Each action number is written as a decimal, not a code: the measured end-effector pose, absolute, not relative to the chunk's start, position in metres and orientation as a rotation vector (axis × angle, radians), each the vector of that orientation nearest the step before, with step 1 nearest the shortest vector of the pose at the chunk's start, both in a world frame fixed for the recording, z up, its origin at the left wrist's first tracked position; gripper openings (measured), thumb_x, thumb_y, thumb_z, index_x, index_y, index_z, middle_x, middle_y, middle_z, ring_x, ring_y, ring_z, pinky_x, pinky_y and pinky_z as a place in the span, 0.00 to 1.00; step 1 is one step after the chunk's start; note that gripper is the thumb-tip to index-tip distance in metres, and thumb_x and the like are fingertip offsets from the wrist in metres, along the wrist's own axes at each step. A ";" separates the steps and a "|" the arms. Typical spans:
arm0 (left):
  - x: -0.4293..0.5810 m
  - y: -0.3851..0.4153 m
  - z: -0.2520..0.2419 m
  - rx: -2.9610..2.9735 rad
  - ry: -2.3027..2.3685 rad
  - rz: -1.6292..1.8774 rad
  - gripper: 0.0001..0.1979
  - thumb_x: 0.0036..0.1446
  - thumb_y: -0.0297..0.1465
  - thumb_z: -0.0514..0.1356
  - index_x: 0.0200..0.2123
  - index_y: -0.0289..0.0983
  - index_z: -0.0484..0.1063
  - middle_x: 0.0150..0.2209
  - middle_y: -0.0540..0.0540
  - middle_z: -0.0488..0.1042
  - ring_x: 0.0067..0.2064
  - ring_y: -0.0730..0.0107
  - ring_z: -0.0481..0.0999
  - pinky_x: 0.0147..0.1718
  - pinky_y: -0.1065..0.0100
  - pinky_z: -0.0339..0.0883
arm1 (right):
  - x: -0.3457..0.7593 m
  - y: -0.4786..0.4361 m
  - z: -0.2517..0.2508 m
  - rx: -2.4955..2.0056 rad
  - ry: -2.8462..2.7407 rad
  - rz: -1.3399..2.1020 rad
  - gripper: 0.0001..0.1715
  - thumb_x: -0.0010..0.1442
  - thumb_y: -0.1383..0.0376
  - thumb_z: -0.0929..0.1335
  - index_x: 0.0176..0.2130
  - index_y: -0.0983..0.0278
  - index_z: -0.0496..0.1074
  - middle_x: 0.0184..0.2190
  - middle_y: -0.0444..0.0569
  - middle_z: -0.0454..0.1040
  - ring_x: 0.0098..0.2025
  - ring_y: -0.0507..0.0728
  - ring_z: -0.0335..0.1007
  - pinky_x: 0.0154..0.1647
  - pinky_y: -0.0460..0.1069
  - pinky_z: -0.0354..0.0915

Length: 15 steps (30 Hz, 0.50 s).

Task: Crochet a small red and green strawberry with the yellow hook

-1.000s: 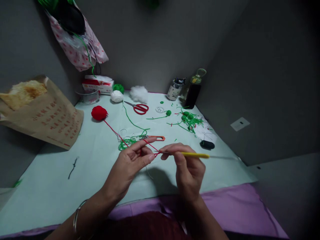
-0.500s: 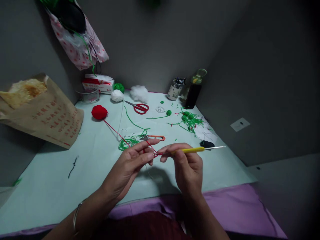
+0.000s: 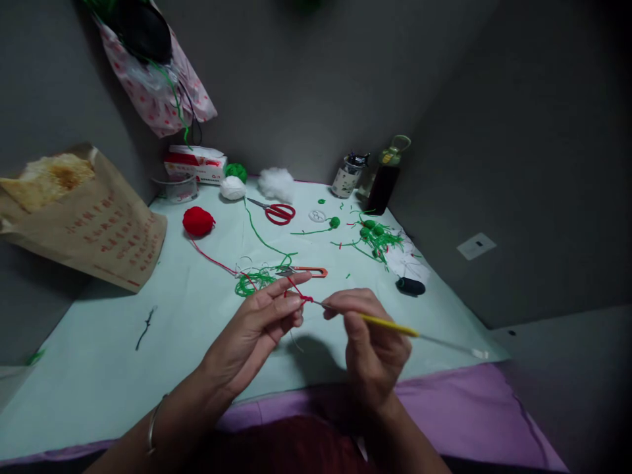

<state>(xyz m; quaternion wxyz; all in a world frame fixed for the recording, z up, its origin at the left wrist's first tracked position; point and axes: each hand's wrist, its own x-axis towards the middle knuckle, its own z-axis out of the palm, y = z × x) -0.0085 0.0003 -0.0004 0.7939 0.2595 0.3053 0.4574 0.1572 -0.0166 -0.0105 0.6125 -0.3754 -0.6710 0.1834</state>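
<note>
Red yarn [image 3: 297, 288] runs over the raised index finger of my left hand [image 3: 261, 317], whose thumb and fingers pinch a small red stitched piece. A yellow-handled crochet hook [image 3: 390, 324] is gripped in my right hand [image 3: 372, 339]. Its thin left tip meets the red loops just beside my left fingertips; the other metal end points down to the right. From my left hand the strand trails back to a red yarn ball [image 3: 198, 222]. Right behind my left hand lie a tangle of green yarn [image 3: 253, 284] and orange thread snips [image 3: 311, 271].
Red-handled scissors [image 3: 279, 213], white stuffing [image 3: 276, 184] and a white yarn ball [image 3: 232, 188] lie farther back. Green yarn pieces [image 3: 382, 240] and a black spool-like object [image 3: 410, 286] are at the right. A paper food bag [image 3: 113, 230] stands left, a dark bottle [image 3: 384, 184] at the back.
The crochet hook has tilted, its right end swinging downward as my right hand turned and shifted slightly right. The red strand from the ball now hangs slack instead of taut.
</note>
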 end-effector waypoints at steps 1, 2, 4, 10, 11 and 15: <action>-0.008 0.000 0.000 0.572 0.663 1.000 0.20 0.57 0.29 0.70 0.54 0.40 0.81 0.34 0.50 0.74 0.33 0.76 0.67 0.39 0.74 0.65 | 0.156 -0.016 -0.008 -0.847 -1.463 0.541 0.14 0.70 0.71 0.64 0.44 0.58 0.78 0.34 0.47 0.77 0.34 0.54 0.74 0.35 0.52 0.73; -0.008 0.000 0.001 0.596 0.668 1.018 0.20 0.57 0.29 0.70 0.54 0.41 0.81 0.34 0.50 0.75 0.34 0.76 0.68 0.39 0.74 0.64 | 0.155 -0.015 -0.007 -0.832 -1.413 0.625 0.13 0.70 0.70 0.64 0.43 0.59 0.79 0.33 0.46 0.77 0.33 0.54 0.73 0.34 0.52 0.72; -0.006 -0.001 0.002 0.658 0.679 1.049 0.20 0.57 0.29 0.70 0.54 0.42 0.81 0.35 0.49 0.76 0.37 0.74 0.70 0.41 0.73 0.64 | 0.153 -0.013 -0.006 -0.815 -1.403 0.698 0.11 0.70 0.68 0.66 0.42 0.59 0.80 0.36 0.48 0.79 0.36 0.55 0.74 0.35 0.52 0.72; -0.002 -0.005 0.002 0.795 0.756 1.071 0.18 0.58 0.32 0.70 0.52 0.44 0.82 0.34 0.50 0.77 0.38 0.72 0.70 0.41 0.71 0.63 | 0.150 -0.013 -0.007 -0.860 -1.449 0.644 0.13 0.70 0.70 0.66 0.44 0.57 0.79 0.38 0.47 0.81 0.36 0.54 0.76 0.36 0.51 0.74; -0.002 -0.005 0.002 0.784 0.763 1.082 0.18 0.57 0.32 0.71 0.52 0.44 0.82 0.34 0.50 0.77 0.37 0.72 0.70 0.41 0.70 0.64 | 0.150 -0.014 -0.008 -0.875 -1.497 0.576 0.14 0.69 0.71 0.66 0.45 0.57 0.79 0.38 0.47 0.81 0.37 0.54 0.76 0.37 0.51 0.75; 0.002 -0.004 0.000 0.655 0.721 1.124 0.19 0.54 0.33 0.74 0.50 0.42 0.83 0.36 0.48 0.79 0.39 0.71 0.72 0.44 0.70 0.65 | 0.152 -0.017 -0.016 -0.885 -1.785 0.067 0.23 0.64 0.75 0.69 0.55 0.57 0.77 0.45 0.52 0.79 0.45 0.58 0.77 0.42 0.53 0.76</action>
